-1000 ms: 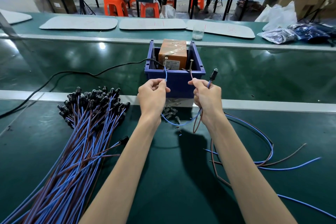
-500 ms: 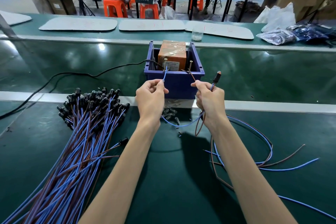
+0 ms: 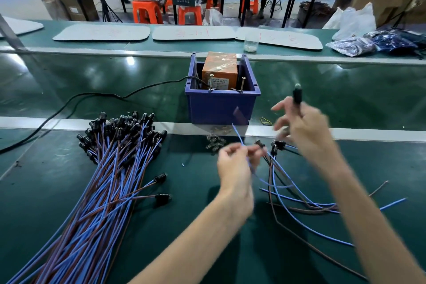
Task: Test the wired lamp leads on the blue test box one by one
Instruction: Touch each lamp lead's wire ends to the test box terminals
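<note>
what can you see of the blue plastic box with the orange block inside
A dark blue, open-topped rectangular plastic box stands upright on the glossy green bench, its front at the pale strip. Inside stands an orange block wrapped in clear tape, with a white label. Two metal pins rise at the front rim. A black cable runs in over its left wall.

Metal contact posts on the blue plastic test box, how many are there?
2. The left metal post and the right metal post both stand upright on the front rim of the blue plastic test box. None seems hidden.
</note>
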